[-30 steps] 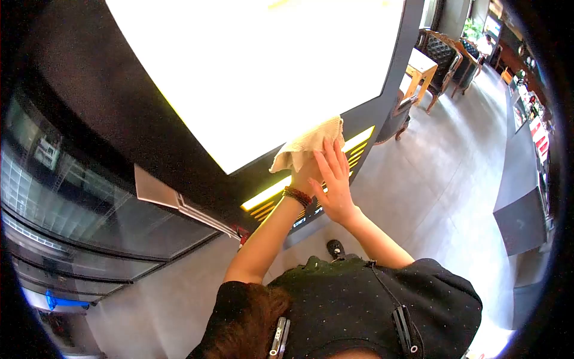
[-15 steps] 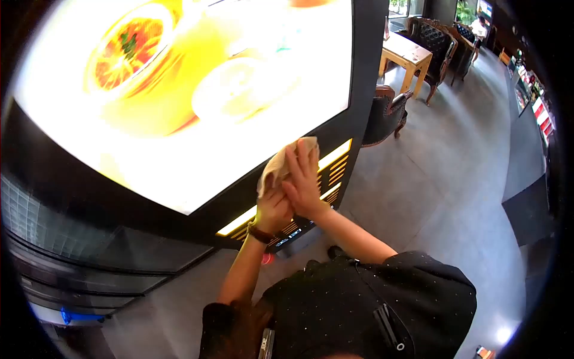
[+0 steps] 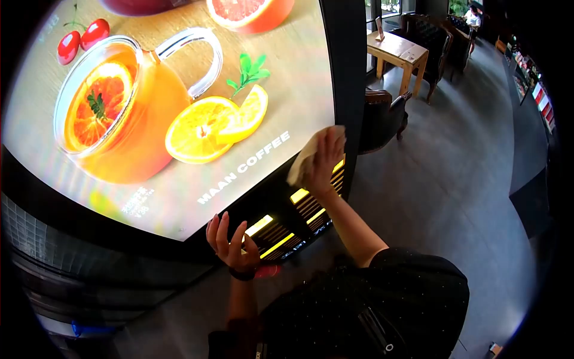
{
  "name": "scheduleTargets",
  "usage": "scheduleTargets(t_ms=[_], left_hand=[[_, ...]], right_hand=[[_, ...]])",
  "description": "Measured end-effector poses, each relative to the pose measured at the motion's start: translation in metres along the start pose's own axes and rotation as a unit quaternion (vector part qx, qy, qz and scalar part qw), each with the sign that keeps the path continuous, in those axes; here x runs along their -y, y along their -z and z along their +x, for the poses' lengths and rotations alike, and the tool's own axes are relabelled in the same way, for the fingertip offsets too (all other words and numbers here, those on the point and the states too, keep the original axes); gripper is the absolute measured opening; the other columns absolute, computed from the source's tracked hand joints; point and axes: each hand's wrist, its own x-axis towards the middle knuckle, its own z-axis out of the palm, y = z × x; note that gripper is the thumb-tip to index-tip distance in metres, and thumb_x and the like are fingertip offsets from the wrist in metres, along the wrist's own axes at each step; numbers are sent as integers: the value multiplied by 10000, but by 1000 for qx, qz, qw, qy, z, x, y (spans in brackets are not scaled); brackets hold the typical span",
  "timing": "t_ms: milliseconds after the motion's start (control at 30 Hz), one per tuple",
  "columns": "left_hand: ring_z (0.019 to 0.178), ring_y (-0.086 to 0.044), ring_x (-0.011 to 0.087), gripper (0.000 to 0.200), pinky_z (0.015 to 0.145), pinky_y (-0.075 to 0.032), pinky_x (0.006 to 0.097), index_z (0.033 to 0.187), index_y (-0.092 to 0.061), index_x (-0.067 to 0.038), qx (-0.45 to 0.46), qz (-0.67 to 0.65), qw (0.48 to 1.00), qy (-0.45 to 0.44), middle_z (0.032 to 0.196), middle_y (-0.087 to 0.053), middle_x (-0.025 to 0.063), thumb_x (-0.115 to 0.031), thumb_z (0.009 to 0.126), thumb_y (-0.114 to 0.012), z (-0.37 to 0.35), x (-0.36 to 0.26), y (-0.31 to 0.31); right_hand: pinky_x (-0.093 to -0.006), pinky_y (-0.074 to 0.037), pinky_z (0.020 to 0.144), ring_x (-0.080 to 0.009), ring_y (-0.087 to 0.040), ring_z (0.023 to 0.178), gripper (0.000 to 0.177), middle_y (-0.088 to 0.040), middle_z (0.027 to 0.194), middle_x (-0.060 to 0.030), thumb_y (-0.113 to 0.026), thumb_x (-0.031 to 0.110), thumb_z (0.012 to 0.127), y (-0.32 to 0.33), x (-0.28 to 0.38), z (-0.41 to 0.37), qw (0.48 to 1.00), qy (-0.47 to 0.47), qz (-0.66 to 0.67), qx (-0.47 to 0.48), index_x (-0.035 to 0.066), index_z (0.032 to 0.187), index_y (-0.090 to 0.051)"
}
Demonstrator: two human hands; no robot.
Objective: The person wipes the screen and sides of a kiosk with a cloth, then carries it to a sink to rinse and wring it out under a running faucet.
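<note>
A large lit display screen (image 3: pixel 137 197) shows a glass cup, orange slices and the words MAAN COFFEE. My right hand (image 3: pixel 326 158) presses a beige cloth (image 3: pixel 304 160) against the dark frame at the screen's lower right corner, fingers stretched over it. My left hand (image 3: pixel 233 242) is off the cloth, near the lower edge of the frame, with its fingers apart and curved and nothing in them. A dark band is round the left wrist. Below the screen, yellow-lit slots (image 3: pixel 278 245) run along the panel, partly behind both hands.
At the upper right are a wooden table (image 3: pixel 397 49) with a small stand on it, and dark tufted armchairs (image 3: pixel 382 122). A person (image 3: pixel 473 17) is far off. A dark counter (image 3: pixel 529 137) lines the right side. Grey floor (image 3: pixel 418 179) lies between.
My left hand has come away from the cloth and moved left and down, its fingers opening. My right hand has shifted slightly right with the cloth. The screen picture now looks clearer and less washed out.
</note>
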Motion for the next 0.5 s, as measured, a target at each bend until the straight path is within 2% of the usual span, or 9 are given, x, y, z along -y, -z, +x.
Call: scheduleTargets(t_ms=[67,100,167,200,300,333,367,433,500], left_hand=[[1149,-431,379,272,974,-311,517,905,-628,-38,21,31,999,-3,1189,-502,197,54,672,-521,-4,1,0],[1198,-382,401,314,1017,-219,560,965,-625,-45,38,37,999,5,1235,-470,206,15,674,-523,-11,5,0],[1218,-357,413,351,1026,-186,571,1009,-613,-40,47,47,998,21,1256,-455,212,8,676,-514,-16,7,-4],[1244,-319,406,369,1038,-139,574,1087,-594,-48,61,64,996,20,1286,-426,211,-198,765,-491,-27,19,-9],[1293,-236,400,474,1050,-52,564,1204,-507,-36,96,92,990,41,1337,-372,210,-316,823,-470,-36,25,-17],[1310,-202,390,512,1053,-9,553,1237,-477,-42,94,85,991,36,1354,-352,204,-346,826,-460,-39,30,-20],[1320,-189,373,532,1057,9,536,1255,-465,-52,90,91,991,24,1364,-342,195,-379,836,-451,-43,34,-22],[1327,-182,354,543,1062,22,522,1263,-464,-65,107,86,990,24,1370,-339,184,-407,841,-449,-48,39,-21],[1331,-176,348,525,1065,32,512,1247,-489,-82,115,91,989,20,1372,-342,173,-407,836,-463,-53,45,-22]], right_hand=[[-497,-90,1054,-460,-150,1289,521,-202,1396,-265,-248,270,928,10,-11,30,998,-56,3,-28,-93,1300,-280],[-523,-73,1047,-467,-119,1295,527,-188,1411,-242,-310,260,897,11,-19,42,994,-84,43,-52,-40,1328,-268],[-495,-79,1057,-441,-131,1303,521,-193,1412,-237,-258,280,919,13,-31,66,987,-116,67,-93,-42,1328,-266],[-472,-100,1061,-413,-145,1310,529,-199,1413,-230,-204,303,932,16,-35,76,985,-102,67,-122,-34,1335,-260],[-447,-154,1052,-390,-202,1295,569,-241,1396,-223,-226,358,927,9,-48,94,976,-113,97,-162,-33,1340,-252],[-335,-179,1059,-275,-253,1302,593,-241,1417,-160,-333,370,942,13,-46,101,969,-117,137,-169,-33,1358,-208],[-342,-184,1058,-276,-264,1296,577,-262,1405,-162,-331,359,943,16,-45,112,978,-92,99,-162,-33,1353,-221],[-345,-200,1051,-293,-276,1288,588,-278,1394,-168,-325,381,937,20,-38,140,978,-71,110,-165,-36,1343,-239],[-450,-179,1037,-390,-236,1276,581,-253,1391,-211,-214,392,927,27,-31,177,986,-22,68,-150,-6,1349,-255]])
